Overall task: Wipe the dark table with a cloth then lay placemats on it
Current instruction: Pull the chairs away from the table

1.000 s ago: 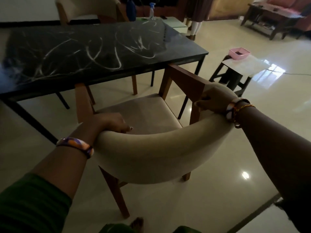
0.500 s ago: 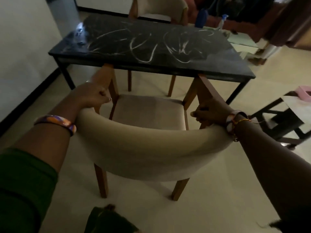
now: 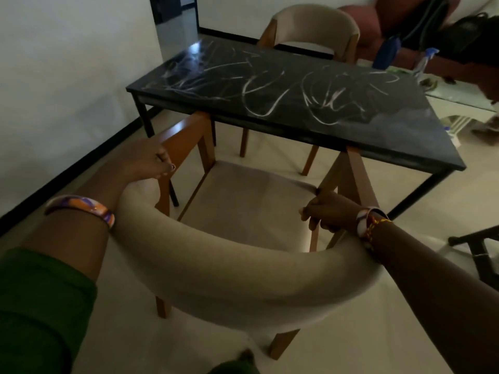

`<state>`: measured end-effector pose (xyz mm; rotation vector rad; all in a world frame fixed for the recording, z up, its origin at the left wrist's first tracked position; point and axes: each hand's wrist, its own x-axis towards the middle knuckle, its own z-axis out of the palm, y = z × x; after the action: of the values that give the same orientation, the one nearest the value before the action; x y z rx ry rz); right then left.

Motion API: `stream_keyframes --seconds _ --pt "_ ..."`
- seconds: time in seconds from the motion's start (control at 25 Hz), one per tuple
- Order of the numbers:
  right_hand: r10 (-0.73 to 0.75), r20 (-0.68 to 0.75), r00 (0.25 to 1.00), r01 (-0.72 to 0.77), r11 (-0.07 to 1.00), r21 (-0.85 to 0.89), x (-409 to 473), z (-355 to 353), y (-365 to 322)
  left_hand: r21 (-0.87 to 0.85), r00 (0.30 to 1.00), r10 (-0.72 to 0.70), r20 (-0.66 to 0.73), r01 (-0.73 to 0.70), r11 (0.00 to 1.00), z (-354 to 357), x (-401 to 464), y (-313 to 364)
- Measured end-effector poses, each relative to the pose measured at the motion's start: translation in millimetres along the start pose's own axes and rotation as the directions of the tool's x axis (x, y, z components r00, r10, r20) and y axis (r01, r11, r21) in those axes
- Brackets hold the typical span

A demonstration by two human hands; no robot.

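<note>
Both hands grip the chair [image 3: 243, 279], left hand [image 3: 147, 163] at ten o'clock, right hand [image 3: 328, 214] at three, seemingly clearing access to the dark table [image 3: 297, 95]; fetching a cloth comes next.

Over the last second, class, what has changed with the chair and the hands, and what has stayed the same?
The chair has been swung round to face the dark table squarely and pushed in, its front posts now reaching the table's near edge. The left hand and right hand keep their grip on the chair's two sides. The tabletop stays bare of cloth and placemats.
</note>
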<state>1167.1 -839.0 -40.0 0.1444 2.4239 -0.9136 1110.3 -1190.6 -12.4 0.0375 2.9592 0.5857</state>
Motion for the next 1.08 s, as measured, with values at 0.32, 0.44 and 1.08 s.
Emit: stream_keyframes --seconds 0.32,0.44,1.08 --pt "0.0 0.329 0.944 0.122 0.928 -0.352 8.6 10.4 -5.2 0.211 0.999 -0.016 0.037 0.007 0.977 1.4 -1.4 -0.9" --pt "-0.091 0.362 0.928 0.242 0.885 -0.398 9.2 9.3 -8.3 0.214 0.992 -0.051 0.115 0.026 0.976 9.6 -14.8 19.2" --pt "-0.583 0.11 0.805 0.586 0.753 -0.299 -68.8 -138.7 150.5 -0.094 0.953 0.26 0.155 -0.248 0.964 144.0 -102.8 365.3"
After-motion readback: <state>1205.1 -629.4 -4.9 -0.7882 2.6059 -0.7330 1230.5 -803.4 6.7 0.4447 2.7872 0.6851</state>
